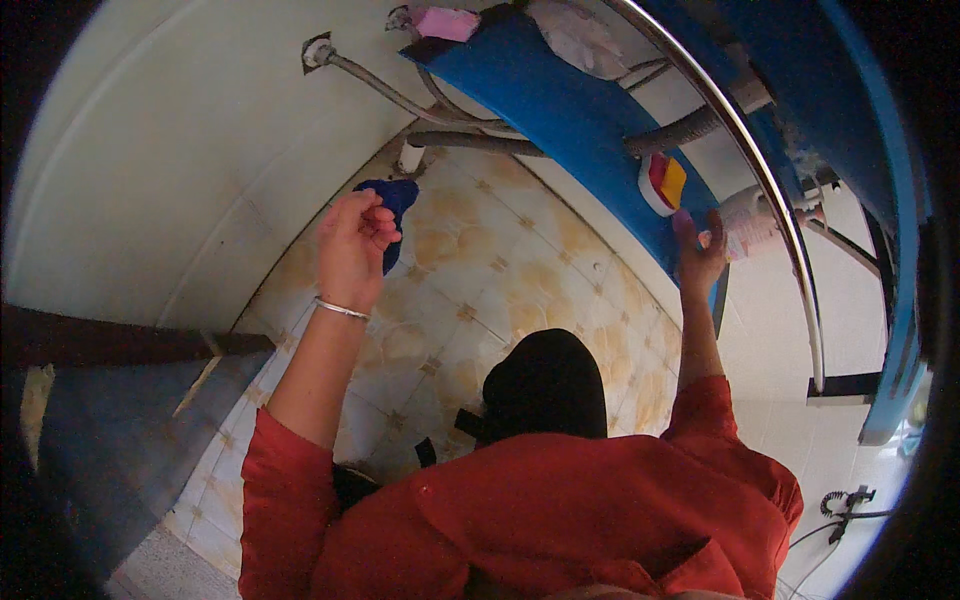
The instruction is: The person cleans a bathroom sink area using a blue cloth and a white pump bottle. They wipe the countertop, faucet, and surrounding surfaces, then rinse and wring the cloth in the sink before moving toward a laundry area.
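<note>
My left hand point(352, 232) is closed on a bunched dark blue cloth point(397, 196), held above the tiled floor near the wall. At the right, my right hand point(703, 255) is at the edge of a blue shelf point(570, 97), its thumb and a finger apart. Those fingers reach the near end of a translucent bottle point(754, 217) with a pinkish label; whether they grip it is unclear. Just beyond the thumb, a white, red and yellow scrubbing brush or sponge point(663, 184) rests on the shelf.
A curved chrome rail point(750, 142) arcs above the shelf. Grey hoses point(480, 141) run from the wall beneath it, near a white floor pipe point(411, 156). A pink item point(448, 25) and a crumpled plastic bag point(577, 37) lie at the far end. A dark panel point(135, 420) stands left.
</note>
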Demonstrator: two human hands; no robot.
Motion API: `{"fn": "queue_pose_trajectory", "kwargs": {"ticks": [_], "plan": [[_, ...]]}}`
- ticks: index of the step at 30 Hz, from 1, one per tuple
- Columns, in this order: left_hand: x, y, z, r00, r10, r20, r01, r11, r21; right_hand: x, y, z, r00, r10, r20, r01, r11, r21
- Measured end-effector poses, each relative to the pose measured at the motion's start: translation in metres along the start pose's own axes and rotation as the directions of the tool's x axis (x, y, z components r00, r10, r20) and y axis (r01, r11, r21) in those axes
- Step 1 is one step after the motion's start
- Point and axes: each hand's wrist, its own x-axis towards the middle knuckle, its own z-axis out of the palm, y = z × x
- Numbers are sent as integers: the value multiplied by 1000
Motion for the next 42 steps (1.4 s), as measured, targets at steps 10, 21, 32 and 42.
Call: {"fn": "queue_pose_trajectory", "kwargs": {"ticks": [10,21,32,42], "plan": [[-30,4,21,990,-61,124,45,991,128,70,-153,78,925,-360,123,293,880,374],[-121,23,-26,989,-145,-21,147,985,93,176,-124,258,862,-158,482,151,987,53],[-111,27,-30,990,-92,-108,110,979,171,126,-144,136,690,-142,710,-680,210,703],[-108,29,-26,978,-205,-24,203,937,283,6,-215,74,510,-713,482,-707,-27,707]]}}
